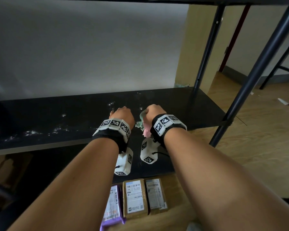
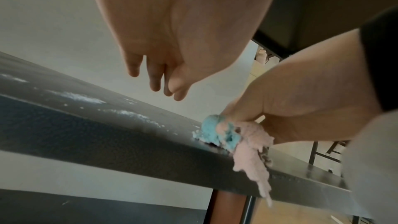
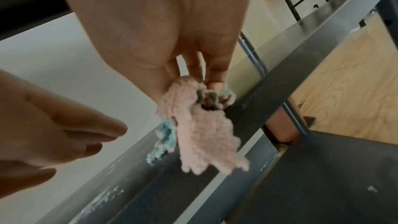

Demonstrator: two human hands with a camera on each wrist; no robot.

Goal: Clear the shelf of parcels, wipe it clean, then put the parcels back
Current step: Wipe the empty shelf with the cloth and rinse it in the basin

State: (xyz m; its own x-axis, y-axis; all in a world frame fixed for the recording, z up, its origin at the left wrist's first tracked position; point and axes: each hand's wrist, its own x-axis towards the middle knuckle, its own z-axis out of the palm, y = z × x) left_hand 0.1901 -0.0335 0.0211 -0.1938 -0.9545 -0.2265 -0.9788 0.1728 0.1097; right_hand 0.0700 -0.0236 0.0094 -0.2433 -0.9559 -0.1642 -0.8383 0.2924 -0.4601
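Observation:
The black shelf board (image 1: 57,117) carries streaks of white dust (image 1: 32,131) along its left and middle. My right hand (image 1: 153,112) grips a bunched pink and teal cloth (image 1: 144,126) and holds it against the board near the middle. In the right wrist view the cloth (image 3: 202,125) hangs from the curled fingers (image 3: 215,77). My left hand (image 1: 122,113) hovers just left of it with straight, relaxed fingers (image 2: 155,81) and holds nothing. Three parcels lie on the floor in front: a purple one (image 1: 112,207) and two brown boxes (image 1: 134,197) (image 1: 156,195).
Dark metal uprights (image 1: 250,77) (image 1: 207,47) stand at the shelf's right end, with another black board (image 1: 140,0) overhead. A white wall (image 1: 90,47) backs the shelf. Brown cartons (image 1: 5,169) sit under the board at the left. Wooden floor (image 1: 257,147) stretches to the right.

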